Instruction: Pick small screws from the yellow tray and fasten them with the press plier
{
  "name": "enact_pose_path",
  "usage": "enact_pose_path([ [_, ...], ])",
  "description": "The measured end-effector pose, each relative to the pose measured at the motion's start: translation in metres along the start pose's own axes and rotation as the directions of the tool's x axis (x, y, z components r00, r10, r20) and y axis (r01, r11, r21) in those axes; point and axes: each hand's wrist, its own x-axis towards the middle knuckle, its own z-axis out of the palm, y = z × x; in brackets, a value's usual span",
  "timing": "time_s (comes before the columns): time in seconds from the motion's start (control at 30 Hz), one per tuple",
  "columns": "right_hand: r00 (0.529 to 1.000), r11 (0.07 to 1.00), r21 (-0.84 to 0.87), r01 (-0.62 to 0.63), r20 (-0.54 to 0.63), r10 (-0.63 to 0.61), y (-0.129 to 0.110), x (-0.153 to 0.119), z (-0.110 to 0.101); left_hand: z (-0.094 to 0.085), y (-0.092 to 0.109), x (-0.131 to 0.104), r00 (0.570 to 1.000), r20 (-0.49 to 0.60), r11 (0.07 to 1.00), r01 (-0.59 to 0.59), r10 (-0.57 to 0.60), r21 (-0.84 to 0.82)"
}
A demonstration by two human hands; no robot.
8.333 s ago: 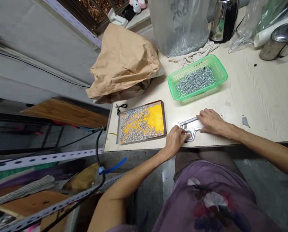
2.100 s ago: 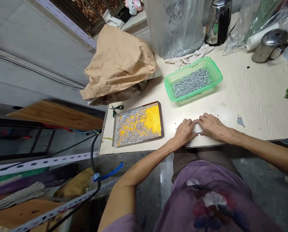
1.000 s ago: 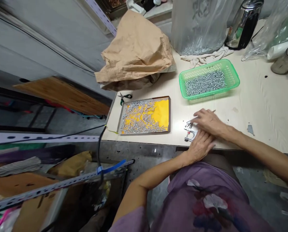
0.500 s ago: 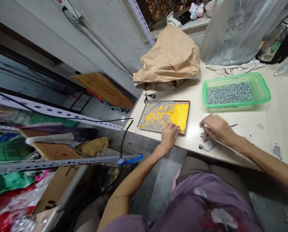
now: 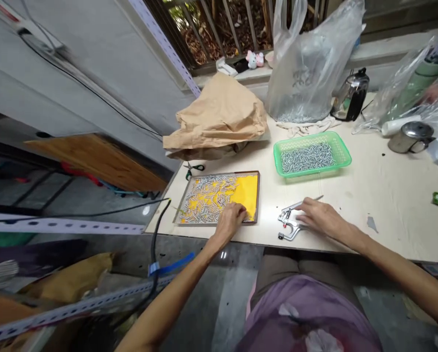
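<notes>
My left hand [image 5: 231, 218] rests at the front right of a shallow tray [image 5: 258, 198]. Its fingers are curled together, and whatever they hold is hidden or too small to name. Yellow lining [image 5: 247, 189] shows at the tray's right side. Small silvery metal pins [image 5: 207, 195] lie scattered over the rest of it. To the right, metal pliers [image 5: 291, 228] with a C-shaped jaw lie on the table, jaw toward the left. My right hand [image 5: 319, 215] is closed over their handles, thumb and fingers on either side.
Behind the pliers stands a green plastic basket [image 5: 345, 161] of similar pins. Scissors [image 5: 194, 169] lie behind the tray, near a brown paper bag [image 5: 222, 112]. Farther back are a clear plastic bag [image 5: 307, 73], a kettle [image 5: 353, 98] and a metal cup [image 5: 411, 137]. A black cable [image 5: 154, 239] hangs by the table's left edge.
My view has turned to the right, showing more of the table there. My right hand has come down from above the pliers onto their handles. My left hand stays at the tray's front.
</notes>
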Motion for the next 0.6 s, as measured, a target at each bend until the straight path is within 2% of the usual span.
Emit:
enact_pose_path([
  [0.07, 0.996, 0.998, -0.042, -0.045, 0.072, 0.048, -0.01, -0.018, 0.016, -0.001, 0.016, -0.006, 0.999, -0.011, 0.976, 0.038, -0.041, -0.213],
  [0.17, 0.983, 0.984, -0.135, -0.114, 0.129, 0.132, -0.012, -0.029, 0.032, 0.009, 0.047, -0.014, 0.979, 0.172, 0.813, 0.191, -0.113, -0.55],
  [0.23, 0.978, 0.978, -0.169, -0.122, 0.147, 0.147, -0.01, -0.031, 0.037, 0.024, 0.066, -0.019, 0.948, 0.289, 0.69, 0.297, -0.131, -0.66],
  [0.3, 0.982, 0.979, -0.178, -0.103, 0.138, 0.129, -0.007, -0.032, 0.039, 0.039, 0.078, -0.023, 0.922, 0.357, 0.625, 0.369, -0.151, -0.687],
  [0.37, 0.988, 0.98, -0.179, -0.084, 0.11, 0.105, -0.006, -0.034, 0.038, 0.051, 0.085, -0.025, 0.905, 0.385, 0.606, 0.412, -0.183, -0.68],
  [0.47, 0.993, 0.98, -0.186, -0.068, 0.08, 0.084, -0.006, -0.038, 0.036, 0.062, 0.088, -0.028, 0.896, 0.384, 0.615, 0.436, -0.226, -0.657],
  [0.6, 0.995, 0.977, -0.204, -0.057, 0.067, 0.072, -0.008, -0.042, 0.036, 0.067, 0.088, -0.03, 0.871, 0.413, 0.646, 0.478, -0.265, -0.595],
])
